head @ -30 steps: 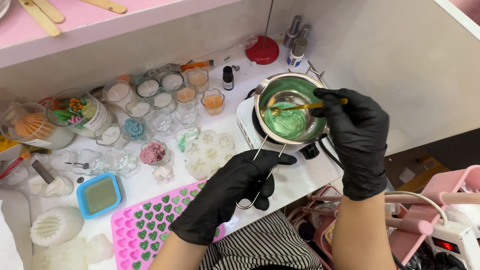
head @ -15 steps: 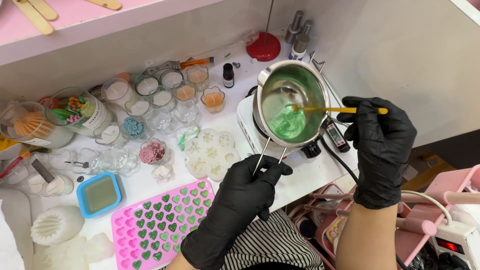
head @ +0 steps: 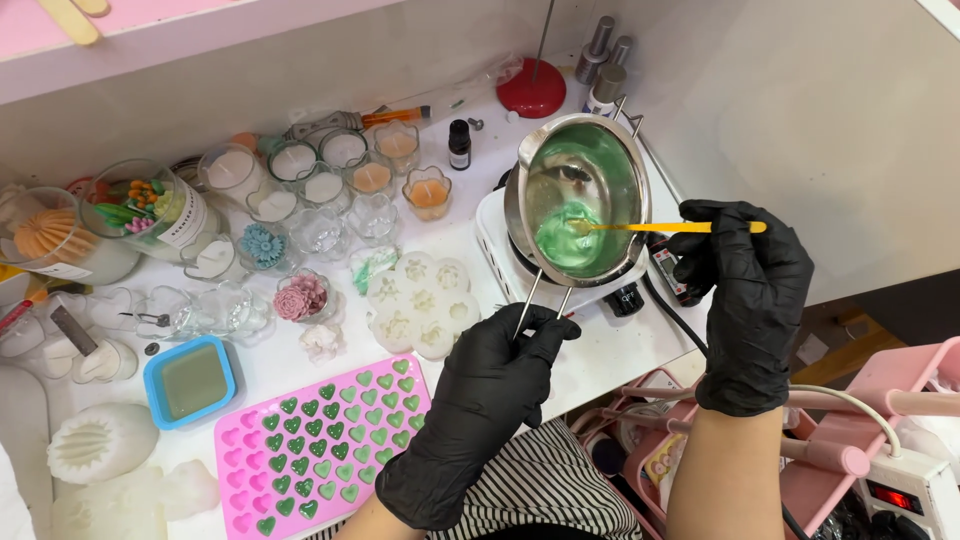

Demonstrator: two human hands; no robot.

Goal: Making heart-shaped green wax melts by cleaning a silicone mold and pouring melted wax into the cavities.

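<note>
Nearest to the person lay a pink silicone mould (head: 325, 445) with small heart cells, many of them already filled with green, the others pink and bare. Just beside it stood a blue square tub (head: 190, 380) with a dull greenish block inside.

Above the mould, the left hand (head: 480, 400), in a black glove, was closed around the two thin wire rods of the handle (head: 540, 300) of a steel melting pot (head: 580, 195). The pot was tilted and rested on a small white hot plate (head: 560, 280). The right hand (head: 750, 290), also gloved, pinched the end of a yellow stirring stick (head: 670, 227) between its fingertips; the other end of the stick dipped into the green liquid wax (head: 565, 240) that had gathered in the low side of the pot.

I judged that the pot was stiff and fairly light, but probably hot, so the wire handle was the only safe place to hold it. The wax was runny and could spill easily if the pot tipped too far. The stick seemed light and rigid, and a pinch was enough for it.

Farther away, a white flower mould (head: 415, 305) lay near the hot plate, and behind it stood a group of small glass candle jars (head: 345, 170). At the back there was a red round base (head: 530, 95) near the wall.
</note>
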